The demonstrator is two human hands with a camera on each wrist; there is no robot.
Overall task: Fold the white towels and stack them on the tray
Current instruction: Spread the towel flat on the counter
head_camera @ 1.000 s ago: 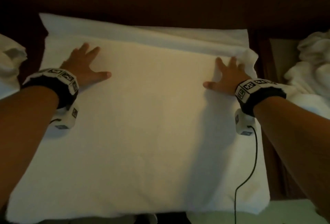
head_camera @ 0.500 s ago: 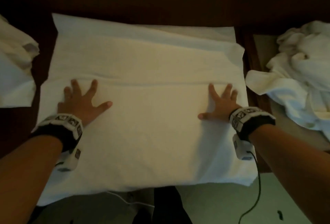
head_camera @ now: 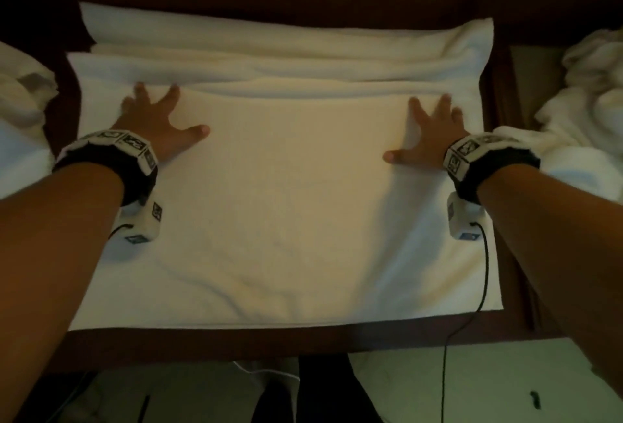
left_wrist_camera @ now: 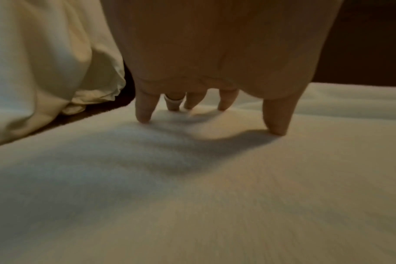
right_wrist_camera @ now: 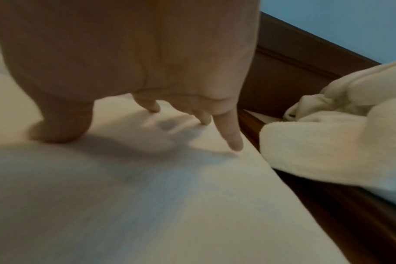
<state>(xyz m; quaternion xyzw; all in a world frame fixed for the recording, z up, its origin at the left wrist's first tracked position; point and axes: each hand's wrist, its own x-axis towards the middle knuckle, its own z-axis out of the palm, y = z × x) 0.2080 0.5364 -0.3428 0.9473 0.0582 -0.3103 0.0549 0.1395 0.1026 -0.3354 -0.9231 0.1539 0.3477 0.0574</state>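
A large white towel [head_camera: 296, 193] lies spread over a dark wooden table [head_camera: 303, 338], with layered folds bunched along its far side. My left hand [head_camera: 158, 119] presses flat on the towel's far left part, fingers spread. My right hand [head_camera: 428, 132] presses flat on the far right part, fingers spread too. In the left wrist view the left fingertips [left_wrist_camera: 144, 114] push down into the towel [left_wrist_camera: 215, 196]. The right fingertips [right_wrist_camera: 234, 142] touch the towel [right_wrist_camera: 124, 205] near its right edge in the right wrist view. No tray can be made out.
A heap of crumpled white towels [head_camera: 586, 112] lies to the right, also in the right wrist view as white towels [right_wrist_camera: 339, 128]. More white cloth [head_camera: 23, 126] lies at the left. A cable [head_camera: 465, 321] hangs from my right wrist. Pale floor shows below the table's near edge.
Both hands slid from the towel's far edge toward me, then back away, still flat and spread. Folds have gathered along the far side. The view shifted.
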